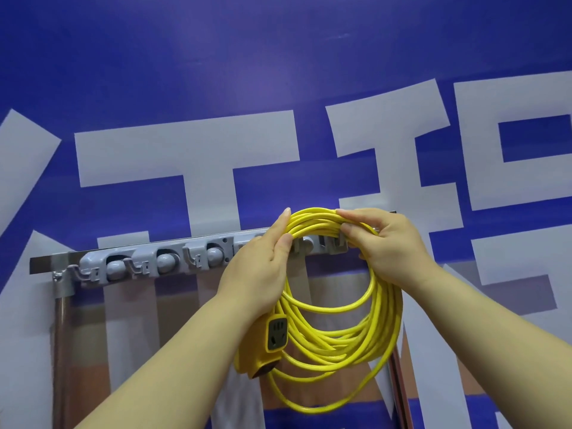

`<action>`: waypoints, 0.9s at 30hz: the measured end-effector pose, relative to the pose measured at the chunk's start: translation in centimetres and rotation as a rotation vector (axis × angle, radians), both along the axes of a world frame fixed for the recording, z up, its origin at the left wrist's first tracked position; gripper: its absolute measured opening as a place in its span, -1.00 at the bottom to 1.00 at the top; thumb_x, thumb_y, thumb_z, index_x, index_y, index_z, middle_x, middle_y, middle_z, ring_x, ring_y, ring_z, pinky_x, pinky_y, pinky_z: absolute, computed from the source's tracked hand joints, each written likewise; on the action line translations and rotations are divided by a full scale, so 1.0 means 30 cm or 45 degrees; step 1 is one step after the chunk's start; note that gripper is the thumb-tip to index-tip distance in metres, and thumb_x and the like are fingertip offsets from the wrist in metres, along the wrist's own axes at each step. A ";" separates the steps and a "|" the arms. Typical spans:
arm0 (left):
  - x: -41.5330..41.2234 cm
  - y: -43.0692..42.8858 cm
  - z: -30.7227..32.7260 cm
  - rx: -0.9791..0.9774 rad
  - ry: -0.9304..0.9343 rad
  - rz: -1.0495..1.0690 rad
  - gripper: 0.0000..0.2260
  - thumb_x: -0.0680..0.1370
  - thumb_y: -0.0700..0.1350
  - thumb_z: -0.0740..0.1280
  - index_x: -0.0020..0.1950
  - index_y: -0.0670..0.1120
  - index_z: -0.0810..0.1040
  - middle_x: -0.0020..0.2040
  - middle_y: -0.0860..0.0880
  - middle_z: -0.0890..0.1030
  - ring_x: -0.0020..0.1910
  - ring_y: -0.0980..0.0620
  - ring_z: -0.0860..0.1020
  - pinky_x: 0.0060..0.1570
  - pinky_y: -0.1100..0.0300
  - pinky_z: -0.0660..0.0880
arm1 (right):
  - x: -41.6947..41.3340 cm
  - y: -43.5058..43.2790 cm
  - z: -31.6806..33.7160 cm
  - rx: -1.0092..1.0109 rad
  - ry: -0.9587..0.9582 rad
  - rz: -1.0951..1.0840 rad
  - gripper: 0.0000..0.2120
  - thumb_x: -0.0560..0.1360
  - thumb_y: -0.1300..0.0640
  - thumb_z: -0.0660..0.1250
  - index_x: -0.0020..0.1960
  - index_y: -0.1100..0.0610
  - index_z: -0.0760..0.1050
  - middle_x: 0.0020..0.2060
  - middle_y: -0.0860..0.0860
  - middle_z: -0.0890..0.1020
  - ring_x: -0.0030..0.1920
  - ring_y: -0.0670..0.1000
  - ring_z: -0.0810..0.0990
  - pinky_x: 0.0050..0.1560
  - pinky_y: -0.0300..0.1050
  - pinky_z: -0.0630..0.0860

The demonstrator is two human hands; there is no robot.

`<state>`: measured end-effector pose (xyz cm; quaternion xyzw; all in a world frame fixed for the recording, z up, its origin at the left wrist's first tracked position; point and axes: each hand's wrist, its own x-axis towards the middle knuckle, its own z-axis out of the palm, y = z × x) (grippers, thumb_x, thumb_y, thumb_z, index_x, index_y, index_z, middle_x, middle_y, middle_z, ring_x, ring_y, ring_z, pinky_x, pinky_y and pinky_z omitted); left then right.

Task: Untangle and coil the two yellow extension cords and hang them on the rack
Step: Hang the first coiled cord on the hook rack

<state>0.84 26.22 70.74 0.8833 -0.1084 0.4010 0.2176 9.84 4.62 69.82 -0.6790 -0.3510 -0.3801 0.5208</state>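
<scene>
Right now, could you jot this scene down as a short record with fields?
cord: yellow coil, held up against the rack
left hand: grips the coil's left top
right hand: grips the coil's right top
socket: hangs at the coil's lower left
rack: grey rail with hooks and round clips, nothing hanging on its left part
second cord: not in view
backdrop: blue banner with big pale letters

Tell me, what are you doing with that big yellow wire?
A person is holding a coiled yellow extension cord up against a grey plastic hook rack fixed to a blue wall with big white letters. The left hand grips the coil's left side and the right hand pinches the top of the loops near a hook. The cord's yellow socket block dangles below. Whether the coil is hooked on yet can't be seen.
</scene>
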 end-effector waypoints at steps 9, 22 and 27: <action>0.039 -0.010 0.018 -0.113 -0.035 0.131 -0.61 0.70 0.21 -0.02 0.55 0.36 0.19 0.38 0.09 0.53 0.16 0.06 0.54 0.02 0.10 0.56 | 0.021 -0.007 0.007 -0.098 -0.059 -0.006 -0.71 0.63 0.07 0.29 0.32 -0.10 0.56 0.06 -0.14 0.63 0.02 -0.03 0.64 -0.14 -0.13 0.68; 0.056 -0.035 0.027 -0.629 -0.099 -0.132 -0.68 0.64 0.02 0.33 0.40 0.16 0.53 0.33 0.06 0.58 0.07 0.10 0.47 0.00 0.22 0.46 | 0.031 -0.016 -0.026 -0.134 -0.106 -0.014 -0.68 0.63 0.11 0.30 0.35 -0.09 0.55 0.10 -0.14 0.62 0.05 -0.04 0.63 -0.06 -0.21 0.65; 0.055 -0.039 0.004 -0.637 -0.130 -0.148 -0.70 0.64 0.03 0.32 0.38 0.18 0.55 0.15 0.12 0.59 -0.06 0.12 0.57 -0.12 0.21 0.59 | 0.036 -0.012 -0.043 -0.108 -0.116 0.007 -0.69 0.63 0.13 0.29 0.34 -0.07 0.57 0.09 -0.12 0.61 0.04 -0.03 0.63 -0.09 -0.24 0.63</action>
